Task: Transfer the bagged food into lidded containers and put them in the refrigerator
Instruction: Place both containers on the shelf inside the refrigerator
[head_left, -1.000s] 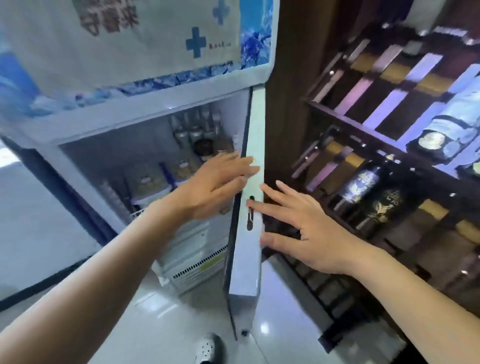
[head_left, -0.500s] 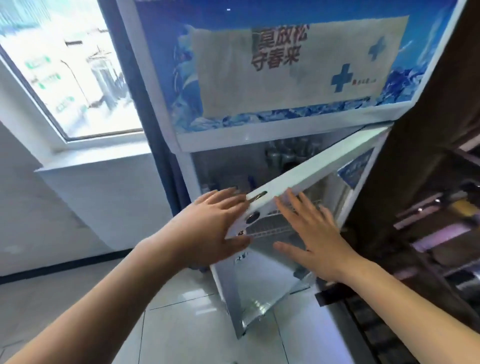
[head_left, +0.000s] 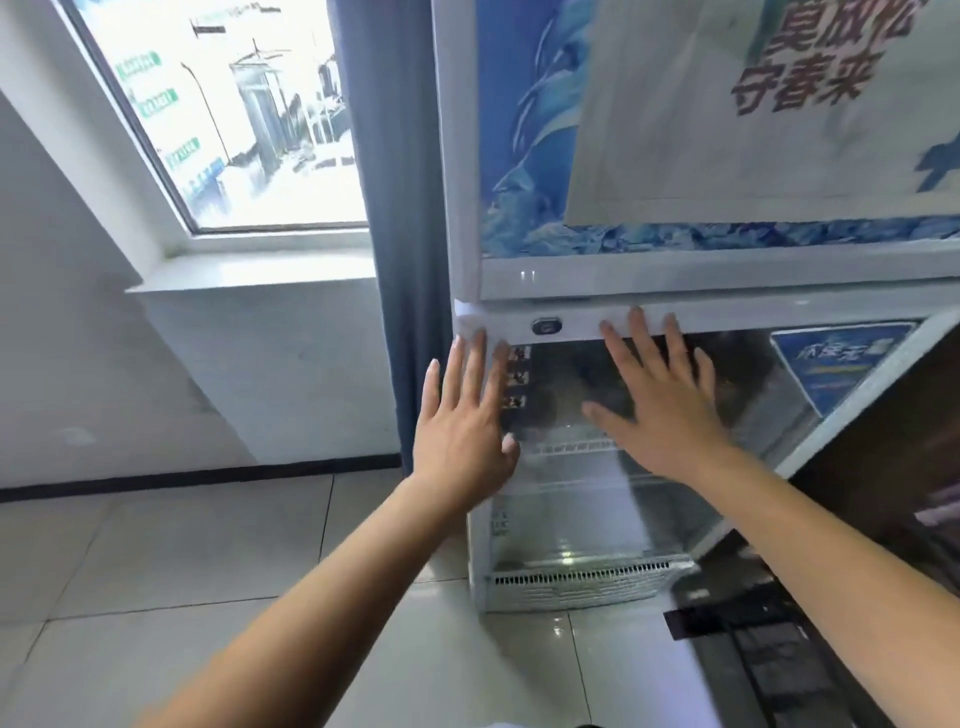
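Flat against the glass door (head_left: 597, 519) of the refrigerator (head_left: 460, 156), pressing with left hand (head_left: 462, 431) and right hand (head_left: 662, 410), fingers straight and spread, gripping nothing. Pushing straight toward the far side, left hand sitting nearer the door's upright left edge. Failing to make out containers behind the blurred glass.

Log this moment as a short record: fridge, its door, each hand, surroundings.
fridge: white, upright, with a paper poster on the upper panel
glass door: lower section, looks closed against the cabinet
left hand: fingers straight, flat on the door's left edge
right hand: fingers spread, palm flat on the glass near the top
contents: blurred behind the glass, containers cannot be made out
surroundings: window on the left, grey curtain beside the fridge, tiled floor
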